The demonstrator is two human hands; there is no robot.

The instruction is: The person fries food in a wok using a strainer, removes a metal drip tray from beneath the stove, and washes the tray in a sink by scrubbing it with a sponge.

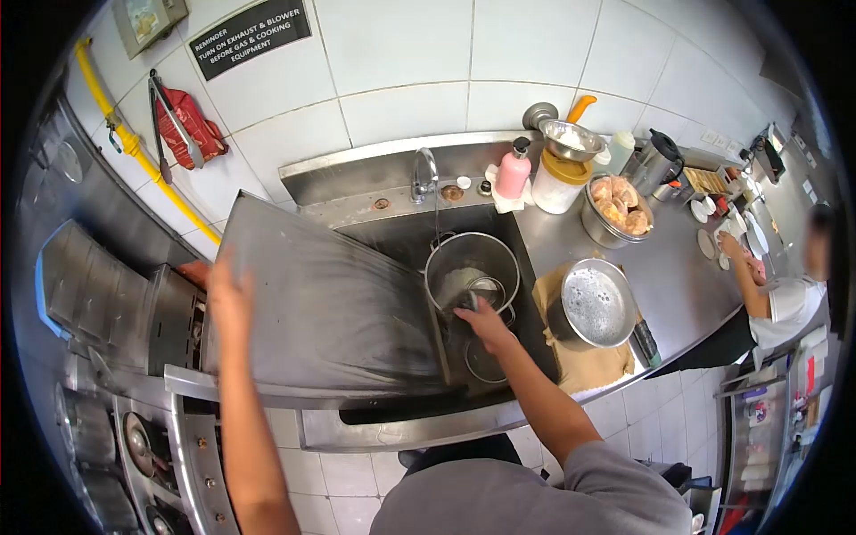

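A large flat metal sheet point(330, 303) lies tilted across the left side of the sink, its grey surface wet and streaked. At its left edge is my left hand point(230, 299), somewhat blurred, with thumb and fingers closed about the edge. Over the pot point(437, 285) in the sink, my right hand point(486, 325) is closed on a small dark scrubbing pad point(467, 301). A thin stream from the faucet point(424, 176) runs down toward the pot, which holds cloudy water and a small metal cup point(487, 287). Another round metal vessel point(484, 361) sits below the pot.
Right of the sink, a bowl of suds point(597, 305) rests on cardboard point(555, 343), beside a dark-handled tool point(646, 343). Behind are a pink pump bottle point(514, 169) and a pot of raw-looking meat point(617, 234). A co-worker point(785, 303) works at the far right.
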